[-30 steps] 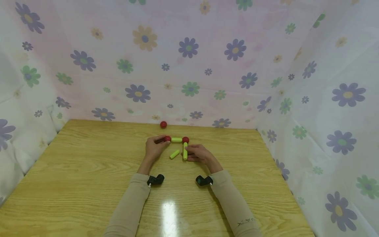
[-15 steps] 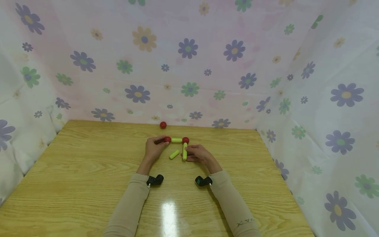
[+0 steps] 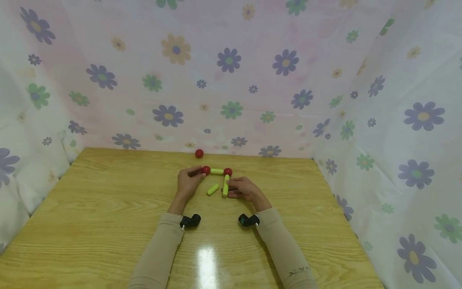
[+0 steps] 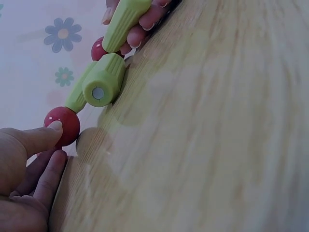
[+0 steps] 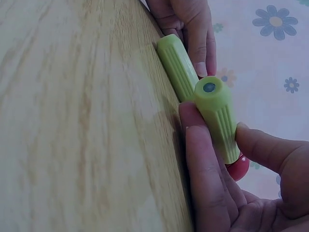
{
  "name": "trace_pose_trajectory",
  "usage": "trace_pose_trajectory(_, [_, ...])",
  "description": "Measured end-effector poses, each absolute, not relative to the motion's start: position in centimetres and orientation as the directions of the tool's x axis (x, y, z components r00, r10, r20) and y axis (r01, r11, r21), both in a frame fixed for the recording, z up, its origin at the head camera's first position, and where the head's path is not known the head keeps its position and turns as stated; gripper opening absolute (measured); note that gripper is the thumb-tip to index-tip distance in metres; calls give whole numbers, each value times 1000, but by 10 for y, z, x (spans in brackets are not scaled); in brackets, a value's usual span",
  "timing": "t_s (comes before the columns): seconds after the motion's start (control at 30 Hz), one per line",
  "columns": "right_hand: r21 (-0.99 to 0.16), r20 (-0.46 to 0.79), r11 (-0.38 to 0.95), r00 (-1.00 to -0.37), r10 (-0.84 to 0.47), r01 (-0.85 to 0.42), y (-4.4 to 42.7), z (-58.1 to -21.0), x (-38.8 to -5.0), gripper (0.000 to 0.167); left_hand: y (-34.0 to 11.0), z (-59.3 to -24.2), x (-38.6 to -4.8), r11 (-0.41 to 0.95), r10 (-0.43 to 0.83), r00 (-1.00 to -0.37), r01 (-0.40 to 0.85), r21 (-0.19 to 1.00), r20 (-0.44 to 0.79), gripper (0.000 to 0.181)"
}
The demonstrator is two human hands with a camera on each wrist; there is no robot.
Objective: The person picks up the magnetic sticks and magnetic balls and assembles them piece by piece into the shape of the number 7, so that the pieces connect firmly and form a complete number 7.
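My left hand (image 3: 187,182) pinches a red ball (image 4: 64,124) between thumb and fingers. A green rod (image 3: 217,171) runs from that ball to a second red ball (image 3: 227,171) on the right. From the second ball another green rod (image 5: 218,118) points toward me, and my right hand (image 3: 245,188) holds it between thumb and fingers. A loose green rod (image 3: 212,190) lies slantwise on the table between the hands; its end in the left wrist view shows a silvery round disc. In the right wrist view the second ball is mostly hidden behind the held rod.
Another red ball (image 3: 199,153) sits at the back edge of the wooden table (image 3: 108,224), near the flowered cloth wall (image 3: 231,128). More flowered cloth stands along both sides. A small black camera is strapped at each wrist.
Both hands keep their holds on the ball and the rod. The joined balls and rods shift very slightly to the right, and the held rod tilts a little; the view also drifts slightly.
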State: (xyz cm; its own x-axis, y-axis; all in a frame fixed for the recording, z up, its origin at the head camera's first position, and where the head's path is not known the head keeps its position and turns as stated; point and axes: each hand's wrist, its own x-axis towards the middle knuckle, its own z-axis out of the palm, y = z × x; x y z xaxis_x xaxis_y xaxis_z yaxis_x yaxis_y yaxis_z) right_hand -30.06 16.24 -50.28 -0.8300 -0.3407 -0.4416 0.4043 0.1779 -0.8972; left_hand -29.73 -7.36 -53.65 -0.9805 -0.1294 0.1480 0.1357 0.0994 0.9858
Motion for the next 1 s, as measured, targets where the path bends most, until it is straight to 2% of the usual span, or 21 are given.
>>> trace_pose_trajectory(0.17, [-903,-429,179,-838,-338,390,163,-502,-301,47,-73,-535,-297,97,-133,-982,121,988,133,32])
trace_pose_trajectory(0.7, [-874,-486,174,-833,-266,454,159,-500,-304,50,-73,-533,-298,99,-148,-983,93,991,107,31])
trace_pose_trajectory(1.0, [-878,-473,202,-851,-228,434,157,-503,-301,51,-70,-532,-298,101,-143,-985,78,992,92,38])
